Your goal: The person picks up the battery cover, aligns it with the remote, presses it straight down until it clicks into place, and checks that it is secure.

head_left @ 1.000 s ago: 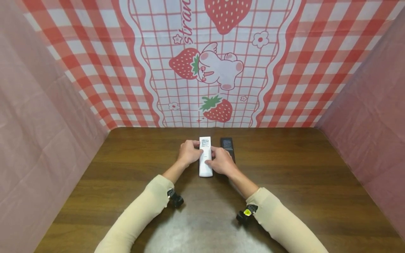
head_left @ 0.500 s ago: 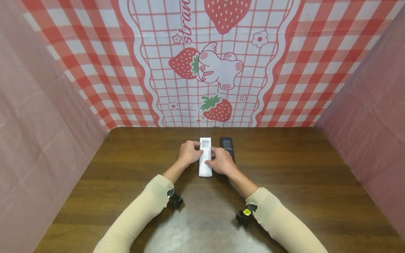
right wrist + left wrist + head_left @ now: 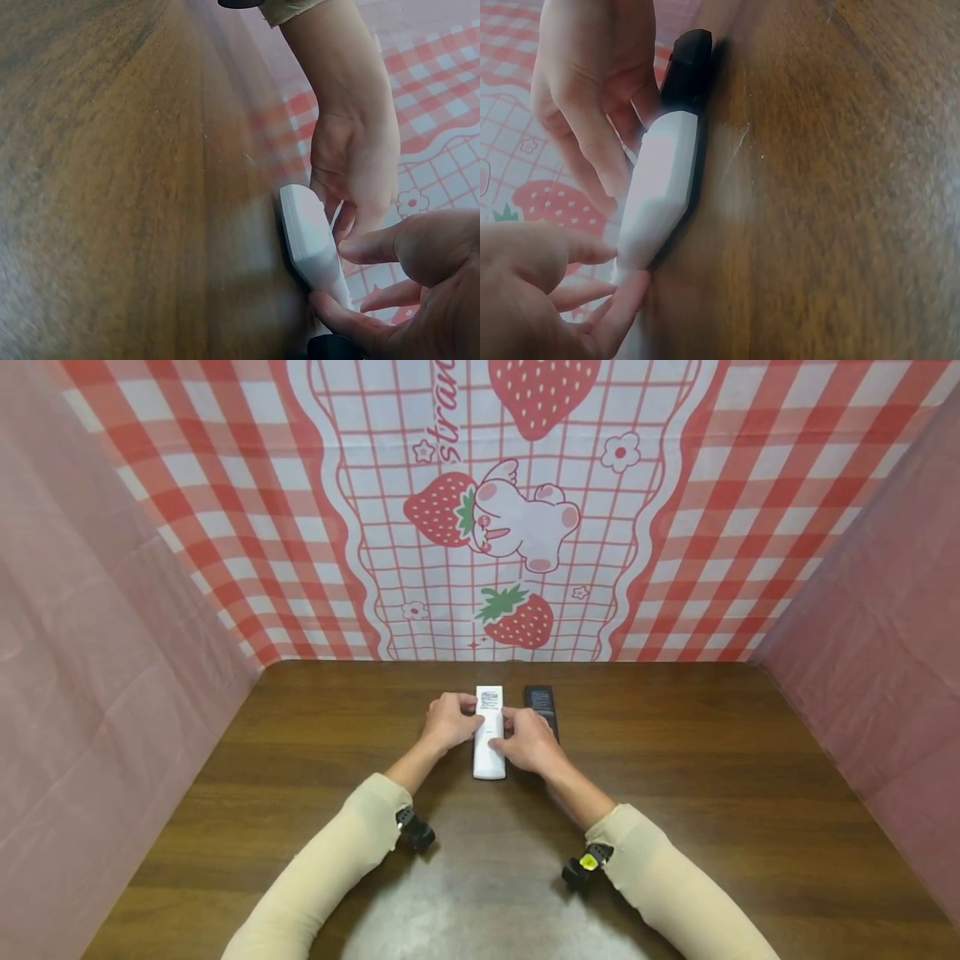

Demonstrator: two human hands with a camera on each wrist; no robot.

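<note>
A white remote control (image 3: 489, 752) lies back side up near the table's far edge, its printed label facing upward. My left hand (image 3: 450, 722) pinches its left edge toward the far end, thumb on top. On the other side my right hand (image 3: 528, 739) grips the right edge, with its thumb on the remote's back. Both hands also show around the white remote (image 3: 656, 180) in the left wrist view. A black remote control (image 3: 540, 702) lies just right of the white one, partly hidden by my right hand. Whether the white remote touches the table cannot be told.
The brown wooden table (image 3: 300, 777) ends at a hanging checked cloth (image 3: 720, 527) with strawberry prints. Pink curtains (image 3: 870, 635) close off the left and right sides.
</note>
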